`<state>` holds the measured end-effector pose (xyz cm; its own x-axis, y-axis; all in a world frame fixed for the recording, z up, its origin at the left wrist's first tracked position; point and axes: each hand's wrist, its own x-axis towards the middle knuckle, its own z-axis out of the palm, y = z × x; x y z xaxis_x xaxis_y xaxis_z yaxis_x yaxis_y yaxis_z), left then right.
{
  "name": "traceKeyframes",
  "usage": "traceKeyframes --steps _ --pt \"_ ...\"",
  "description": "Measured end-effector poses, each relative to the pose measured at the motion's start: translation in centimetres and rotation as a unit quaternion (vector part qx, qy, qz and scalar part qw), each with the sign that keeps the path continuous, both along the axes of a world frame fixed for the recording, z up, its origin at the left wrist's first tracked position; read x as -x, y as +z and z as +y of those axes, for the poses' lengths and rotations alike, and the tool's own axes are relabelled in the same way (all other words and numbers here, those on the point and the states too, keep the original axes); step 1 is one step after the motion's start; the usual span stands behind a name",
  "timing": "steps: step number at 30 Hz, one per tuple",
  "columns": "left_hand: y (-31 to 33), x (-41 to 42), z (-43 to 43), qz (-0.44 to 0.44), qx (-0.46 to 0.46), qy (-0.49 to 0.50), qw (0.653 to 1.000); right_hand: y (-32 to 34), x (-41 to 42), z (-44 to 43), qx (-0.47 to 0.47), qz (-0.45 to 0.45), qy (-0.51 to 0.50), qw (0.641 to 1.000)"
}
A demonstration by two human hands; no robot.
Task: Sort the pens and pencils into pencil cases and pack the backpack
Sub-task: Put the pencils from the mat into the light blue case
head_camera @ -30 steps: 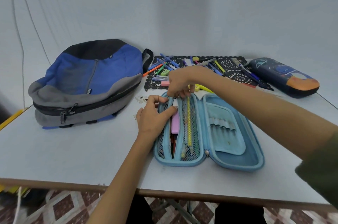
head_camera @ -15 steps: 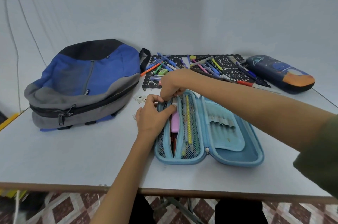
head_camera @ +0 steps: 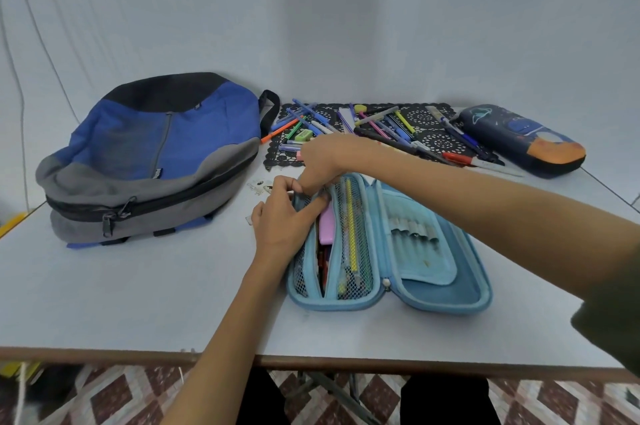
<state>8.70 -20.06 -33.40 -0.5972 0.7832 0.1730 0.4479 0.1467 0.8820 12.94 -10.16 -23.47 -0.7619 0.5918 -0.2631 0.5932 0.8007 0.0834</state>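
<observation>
Bare tabletop (head_camera: 138, 300) lies open in front; the backpack (head_camera: 152, 161) blocks the left, the open blue pencil case (head_camera: 433, 289) the centre, scattered pens (head_camera: 381, 126) the back.

I am making out only one piece of lettering: a small white vertical label on the front of the blue and grey backpack (head_camera: 152, 161), beside its centre zip, and it is showing too blurred for me to read with any certainty. The dark pencil case (head_camera: 523, 140) at the far right is carrying printed planet artwork but I am finding no legible words on it. I am seeing markings on the loose pens (head_camera: 381, 126) on the black mat too small to read.
</observation>
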Motion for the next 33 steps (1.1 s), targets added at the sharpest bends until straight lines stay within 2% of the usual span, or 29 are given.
traceKeyframes --steps 4,8,12,13,28,30,31,33 --pt "0.0 0.0 -0.2 0.012 -0.006 -0.017 1.000 0.2 -0.9 -0.3 0.020 0.020 -0.013 1.000" --pt "-0.7 1.1 -0.3 -0.073 -0.018 -0.025 0.997 0.1 -1.6 -0.4 0.024 0.059 -0.028 0.998" --pt "-1.0 0.5 -0.3 0.062 -0.017 -0.023 0.998 -0.7 -2.1 -1.3 -0.024 0.087 -0.037 0.995" --pt "-0.9 0.3 -0.3 0.073 -0.016 -0.018 0.997 -0.8 -2.2 -1.6 -0.035 0.092 -0.038 0.994" --pt "-0.2 -0.1 -0.8 0.058 -0.024 -0.017 0.998 -2.7 -3.9 -4.2 -0.069 0.194 -0.075 0.976" --pt "-0.2 0.0 -0.7 0.052 -0.033 -0.014 0.998 -2.9 -4.3 -3.6 -0.021 0.209 -0.094 0.973" --pt "-0.3 0.1 -0.6 0.048 -0.035 -0.014 0.998 -3.0 -4.6 -3.1 0.038 0.234 -0.103 0.966" --pt "-0.4 0.1 -0.6 0.036 -0.041 -0.015 0.998 -3.1 -5.6 -2.1 0.194 0.316 -0.127 0.920"
